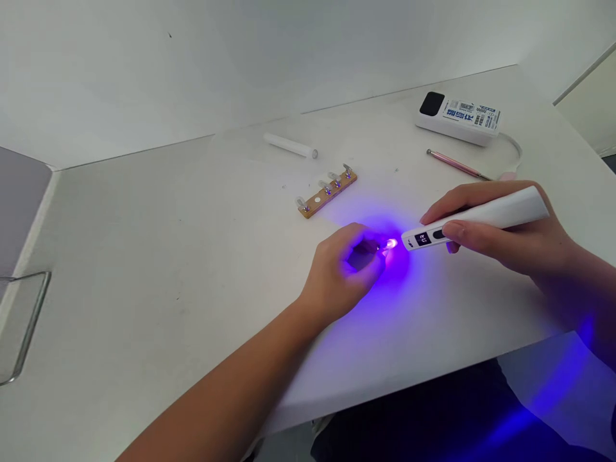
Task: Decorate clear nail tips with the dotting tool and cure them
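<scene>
My left hand [344,266] pinches a small piece [391,244] that glows pink-white at its fingertips; its exact shape is lost in the glare. Facing it from the right, a white handheld lamp [500,210] with a small lit display casts violet light over the piece and fingers. My right hand [510,240] is wrapped round the lamp, thumb near its dark button. A short gap separates the lamp's tip from the glowing piece. Behind my left hand lies a brown strip [317,200] holding several clear nail-like tips on small metal mounts.
On the white table [192,224], a white capped tube [290,145] lies behind the strip. A white device [457,119] with a printed label and cord sits at the back right. A pink pen-like tool [457,164] lies before it. A metal handle [33,327] shows at far left.
</scene>
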Demonstrator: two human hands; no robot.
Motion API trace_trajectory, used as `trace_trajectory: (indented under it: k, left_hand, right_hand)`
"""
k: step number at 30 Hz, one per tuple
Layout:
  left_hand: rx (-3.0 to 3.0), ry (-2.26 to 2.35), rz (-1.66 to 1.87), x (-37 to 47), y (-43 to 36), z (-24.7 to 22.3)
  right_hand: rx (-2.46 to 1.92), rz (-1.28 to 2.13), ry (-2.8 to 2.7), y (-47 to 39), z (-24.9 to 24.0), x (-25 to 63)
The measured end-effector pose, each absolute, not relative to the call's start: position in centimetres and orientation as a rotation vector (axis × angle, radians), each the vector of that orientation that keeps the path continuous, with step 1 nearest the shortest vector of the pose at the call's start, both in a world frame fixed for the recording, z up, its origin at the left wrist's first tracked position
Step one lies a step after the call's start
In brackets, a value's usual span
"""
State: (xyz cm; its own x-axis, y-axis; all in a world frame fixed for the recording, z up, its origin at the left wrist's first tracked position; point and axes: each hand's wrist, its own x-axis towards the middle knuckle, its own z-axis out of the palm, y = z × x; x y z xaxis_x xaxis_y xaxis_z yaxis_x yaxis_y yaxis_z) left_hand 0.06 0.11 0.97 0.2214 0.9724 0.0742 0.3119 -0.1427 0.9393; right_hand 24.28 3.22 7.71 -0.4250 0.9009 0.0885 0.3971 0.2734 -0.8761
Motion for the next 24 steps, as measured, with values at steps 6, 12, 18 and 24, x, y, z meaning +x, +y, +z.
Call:
trace_trajectory:
  k: [6,12,18,24]
  left_hand:
    - [1.629,1.230,0.936,0.00,0.13,0.92]
    - [1.624,1.236,0.945,0.02,0.09,0.94]
    - [1.613,1.232,0.938,0.07,0.09,0.93]
    - [1.618,1.221,0.945,0.05,0.11,0.96]
  right_hand:
    - [-1.166,1.092,-1.949,3.12,7.75,24.27]
    - [-1.128,1.117,-1.934,3.19,7.70,24.30]
    - [-1.150,1.118,-1.928,3.18,7.96,24.09]
    - [-1.126,1.128,-1.925,3.14,7.79,24.16]
